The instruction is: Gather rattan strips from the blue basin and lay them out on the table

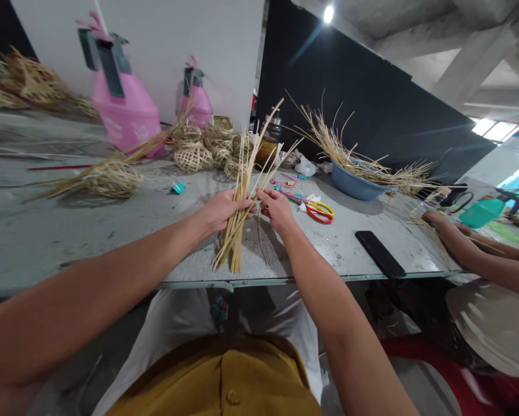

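A loose bundle of pale bamboo strips [238, 231] stands slanting over the table, its lower ends near the front edge. My left hand [223, 210] is closed around the bundle's middle, thumb across the front. Just to the right, my right hand [277, 209] pinches at a strip on the bundle's side, fingertips together. One thin darker strip [260, 240] hangs below the right fingers. Scissors with red and yellow handles [321, 212] lie right of my right hand.
Woven bamboo balls [193, 157] and pink spray bottles [123, 107] stand behind. A blue basin [359, 185] holds more strips. A black phone [380, 253] lies near the table edge [259, 282]. At right, a co-worker's hands [448, 231] handle strips. A teal clip [178, 188] lies left.
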Demonstrator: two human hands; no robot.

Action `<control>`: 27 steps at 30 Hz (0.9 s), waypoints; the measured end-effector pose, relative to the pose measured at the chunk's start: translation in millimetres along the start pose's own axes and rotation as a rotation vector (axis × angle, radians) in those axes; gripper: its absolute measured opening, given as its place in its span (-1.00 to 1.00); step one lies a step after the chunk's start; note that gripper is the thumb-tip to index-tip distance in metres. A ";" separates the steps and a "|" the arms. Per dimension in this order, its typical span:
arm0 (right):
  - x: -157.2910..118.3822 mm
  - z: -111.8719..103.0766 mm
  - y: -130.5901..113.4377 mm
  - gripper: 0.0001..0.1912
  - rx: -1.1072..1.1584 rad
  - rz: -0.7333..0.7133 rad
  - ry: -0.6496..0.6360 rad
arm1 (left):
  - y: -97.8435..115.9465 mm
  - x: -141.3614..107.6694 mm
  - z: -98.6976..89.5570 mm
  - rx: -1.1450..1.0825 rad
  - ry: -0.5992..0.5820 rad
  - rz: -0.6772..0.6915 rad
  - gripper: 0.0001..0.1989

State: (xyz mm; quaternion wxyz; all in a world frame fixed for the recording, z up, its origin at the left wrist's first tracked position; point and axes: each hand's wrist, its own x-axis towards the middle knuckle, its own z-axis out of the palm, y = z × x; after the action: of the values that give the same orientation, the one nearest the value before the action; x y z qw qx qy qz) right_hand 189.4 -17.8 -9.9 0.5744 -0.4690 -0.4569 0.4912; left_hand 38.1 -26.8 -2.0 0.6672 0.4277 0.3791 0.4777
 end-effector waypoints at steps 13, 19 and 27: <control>0.9 0.6 -0.7 -0.90 -0.027 0.058 0.015 | -3.6 3.9 -1.6 0.033 0.059 0.039 -0.77; 4.0 -2.2 0.7 -0.80 -0.065 0.075 0.020 | -2.4 3.5 -2.6 0.031 0.120 0.030 -0.77; 5.4 -4.1 2.2 -0.76 -0.005 0.054 -0.011 | -0.3 7.0 -4.2 0.007 0.195 0.048 -0.75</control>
State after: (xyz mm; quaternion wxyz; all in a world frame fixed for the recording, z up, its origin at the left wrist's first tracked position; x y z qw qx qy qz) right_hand 193.7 -12.6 -12.3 0.5572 -0.4800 -0.4485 0.5080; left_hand 36.1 -19.2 -4.4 0.6142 0.3904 0.4334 0.5315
